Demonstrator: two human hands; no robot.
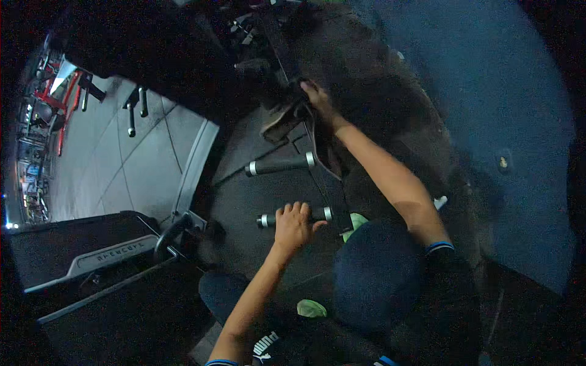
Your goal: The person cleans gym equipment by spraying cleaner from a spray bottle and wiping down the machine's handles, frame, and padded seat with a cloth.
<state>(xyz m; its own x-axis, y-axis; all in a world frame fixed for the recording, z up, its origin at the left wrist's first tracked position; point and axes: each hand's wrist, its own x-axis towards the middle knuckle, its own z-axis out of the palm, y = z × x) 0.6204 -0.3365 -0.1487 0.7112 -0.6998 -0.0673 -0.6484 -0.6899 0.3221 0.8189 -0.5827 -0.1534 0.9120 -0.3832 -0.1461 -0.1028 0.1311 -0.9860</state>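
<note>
My left hand (294,225) is wrapped over a black cylindrical handle (322,214) with silver end rings. A second black handle (281,164) of the same kind lies just above it, apart from my hand. Farther up, my right hand (321,101) is closed on a dark cloth (326,158). A brownish fold (280,124), seemingly of the same cloth, shows left of that hand. The dim light hides where the handles attach.
Left of me stands a gym machine frame (114,251) bearing writing. Beyond it is pale tiled floor (142,169) with red equipment (68,105). A blue surface (499,100) spans the right. My knee (380,274) and green-toned shoes (312,308) are close below the hands.
</note>
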